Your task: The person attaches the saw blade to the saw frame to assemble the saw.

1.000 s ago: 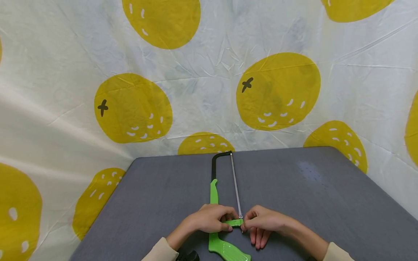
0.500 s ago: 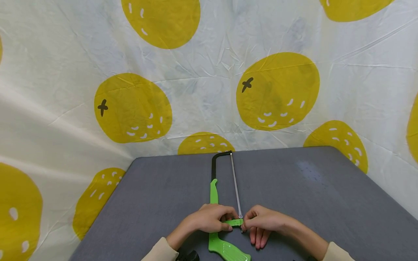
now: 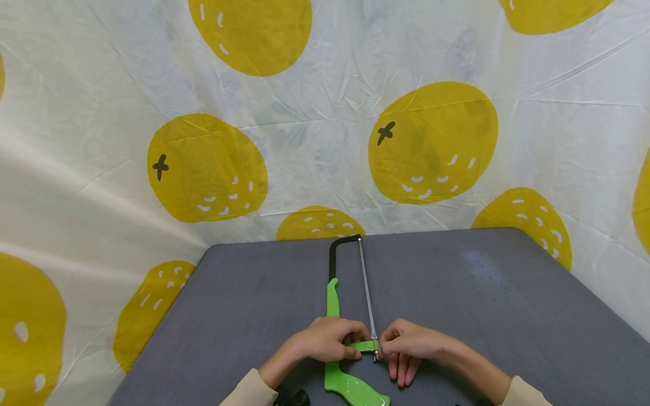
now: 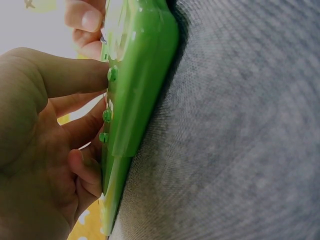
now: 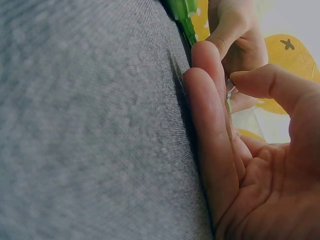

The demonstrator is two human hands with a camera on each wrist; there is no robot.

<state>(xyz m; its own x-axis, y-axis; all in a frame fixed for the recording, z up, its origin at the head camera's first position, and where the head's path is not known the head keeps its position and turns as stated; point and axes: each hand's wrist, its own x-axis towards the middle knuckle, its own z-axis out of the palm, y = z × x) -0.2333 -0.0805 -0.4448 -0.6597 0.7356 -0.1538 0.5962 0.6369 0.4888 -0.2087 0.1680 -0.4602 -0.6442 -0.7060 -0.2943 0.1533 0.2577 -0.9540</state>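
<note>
A hacksaw (image 3: 332,299) lies on the grey table, its black front bow pointing away and its green handle (image 3: 355,389) towards me. Its thin silver blade (image 3: 365,282) runs along the right side. My left hand (image 3: 330,340) holds the green crosspiece (image 3: 364,346) at the blade's near end, thumb on the near side and fingers beyond. At the tip of that crosspiece sits a small metal wing nut (image 3: 376,356). My right hand (image 3: 413,343) pinches at it with thumb and index finger. In the right wrist view, the fingers partly hide the metal piece (image 5: 230,86).
The grey table (image 3: 508,316) extends around the saw. Behind and beside it hangs a white cloth (image 3: 315,163) with large yellow fruit prints. A black object (image 3: 299,398) shows at the bottom edge near my left sleeve.
More of the metal wing nut shows beside my right fingertips, which have shifted slightly. My left hand and the hacksaw stay where they were.
</note>
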